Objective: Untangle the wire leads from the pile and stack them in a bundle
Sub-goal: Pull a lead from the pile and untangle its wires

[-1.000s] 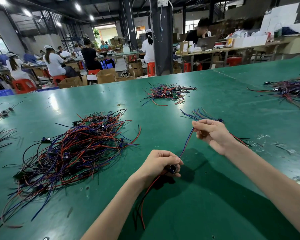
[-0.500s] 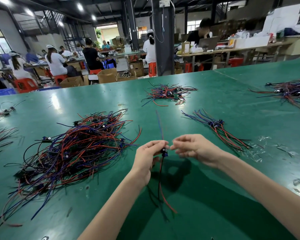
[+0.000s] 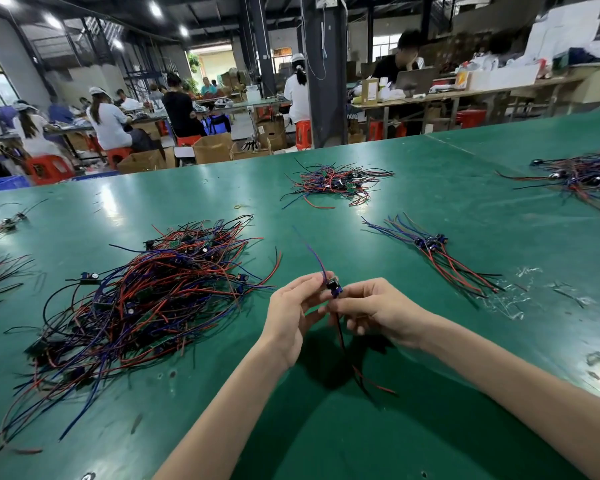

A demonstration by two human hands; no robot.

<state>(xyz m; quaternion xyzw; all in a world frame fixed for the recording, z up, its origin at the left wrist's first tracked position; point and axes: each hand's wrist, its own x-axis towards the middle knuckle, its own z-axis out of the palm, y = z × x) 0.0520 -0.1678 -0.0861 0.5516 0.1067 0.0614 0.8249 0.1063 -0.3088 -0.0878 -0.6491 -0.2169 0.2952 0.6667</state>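
Note:
A big tangled pile of red, blue and black wire leads [image 3: 146, 299] lies on the green table [image 3: 378, 438] to my left. A small tidy bundle of leads [image 3: 433, 251] lies to the right, its blue ends fanning far left and red ends near right. Between them, above the table, my left hand [image 3: 291, 306] and my right hand [image 3: 378, 306] both pinch one wire lead [image 3: 334, 287] at its small black-and-blue component. Its blue wire sticks up and away; its red and black wires hang down toward me.
Another small tangle [image 3: 336, 183] lies further back at centre, and a larger one [image 3: 582, 176] at the far right. Loose leads [image 3: 0, 271] sit at the left edge. Clear plastic scraps [image 3: 520, 296] lie right of the bundle. People work at benches beyond the table.
A second ago my hands were spread apart, pulling the lead straight. They have come together at the component, and the lead now hangs upright between them.

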